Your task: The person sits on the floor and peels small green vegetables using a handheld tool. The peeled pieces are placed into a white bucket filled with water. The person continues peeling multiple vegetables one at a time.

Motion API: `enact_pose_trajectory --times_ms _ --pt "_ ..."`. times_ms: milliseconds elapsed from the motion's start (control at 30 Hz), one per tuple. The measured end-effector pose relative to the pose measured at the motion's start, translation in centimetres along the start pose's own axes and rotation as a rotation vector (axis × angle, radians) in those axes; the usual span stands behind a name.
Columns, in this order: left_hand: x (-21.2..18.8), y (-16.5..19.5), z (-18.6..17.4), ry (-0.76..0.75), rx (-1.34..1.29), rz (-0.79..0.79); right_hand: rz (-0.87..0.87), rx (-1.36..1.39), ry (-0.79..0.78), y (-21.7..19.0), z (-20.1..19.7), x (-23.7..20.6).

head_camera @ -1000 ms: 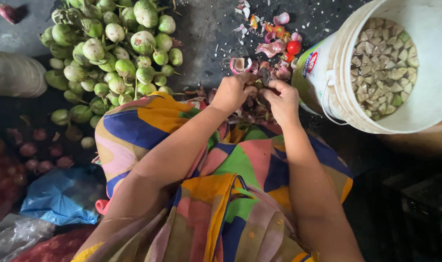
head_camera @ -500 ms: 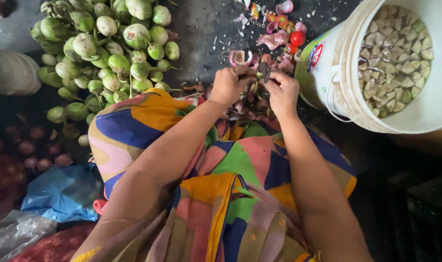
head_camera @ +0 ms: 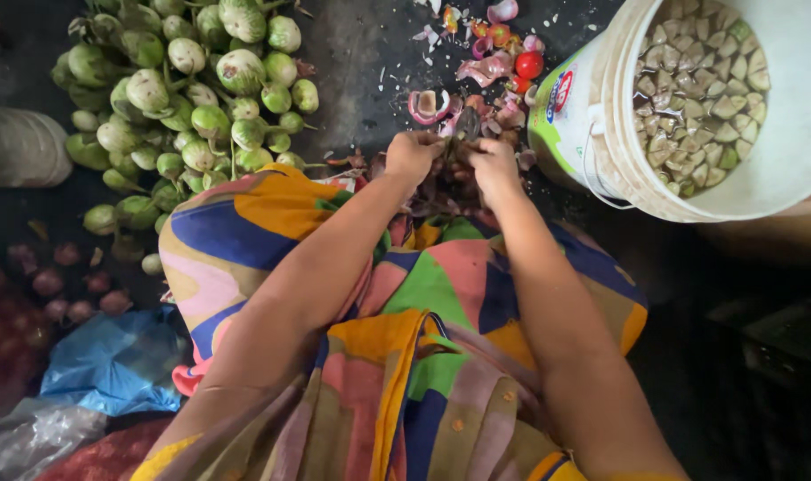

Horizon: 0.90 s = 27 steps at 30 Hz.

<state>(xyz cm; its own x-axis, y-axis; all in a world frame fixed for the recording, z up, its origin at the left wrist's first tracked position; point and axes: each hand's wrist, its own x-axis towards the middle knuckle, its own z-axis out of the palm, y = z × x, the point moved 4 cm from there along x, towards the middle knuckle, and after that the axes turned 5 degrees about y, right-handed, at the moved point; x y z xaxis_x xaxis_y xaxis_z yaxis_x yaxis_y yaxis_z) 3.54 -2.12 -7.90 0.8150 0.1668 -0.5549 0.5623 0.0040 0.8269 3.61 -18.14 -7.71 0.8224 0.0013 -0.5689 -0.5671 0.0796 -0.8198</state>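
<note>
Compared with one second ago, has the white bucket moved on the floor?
Cannot tell. The white bucket sits higher in the view, but the green eggplant pile shifted the same way, so the head camera probably tilted instead.

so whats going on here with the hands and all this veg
A person sits on the ground, both hands together just past their knees. The left hand and right hand work a small dark piece over a heap of reddish peels. Cut pale chunks fill the white bucket; green eggplants are piled to the left.
</note>
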Motion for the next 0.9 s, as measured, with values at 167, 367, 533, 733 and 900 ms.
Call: enact_pose_trajectory --times_ms 167,367,533,733,900 --pt "-3.1 1.0 -0.9 -0.103 0.018 0.253 0.075 0.111 -0.070 -1.3 0.3 -2.7" --pt "-4.9 3.0 -1.5 -0.236 -0.131 0.287 -0.401 -0.157 -0.078 -4.3 0.3 -5.3" --pt "-4.3 4.2 -2.2 -0.239 0.052 0.249 -0.295 -0.027 -0.107 -4.9 -0.7 -5.2" --pt "-3.5 5.9 -2.6 -0.115 0.069 0.383 -0.337 0.039 0.039 -5.7 0.0 -4.2" --pt "-1.7 5.1 -2.3 -0.128 0.025 0.312 -0.419 -0.035 0.045 -5.3 -0.1 -3.2"
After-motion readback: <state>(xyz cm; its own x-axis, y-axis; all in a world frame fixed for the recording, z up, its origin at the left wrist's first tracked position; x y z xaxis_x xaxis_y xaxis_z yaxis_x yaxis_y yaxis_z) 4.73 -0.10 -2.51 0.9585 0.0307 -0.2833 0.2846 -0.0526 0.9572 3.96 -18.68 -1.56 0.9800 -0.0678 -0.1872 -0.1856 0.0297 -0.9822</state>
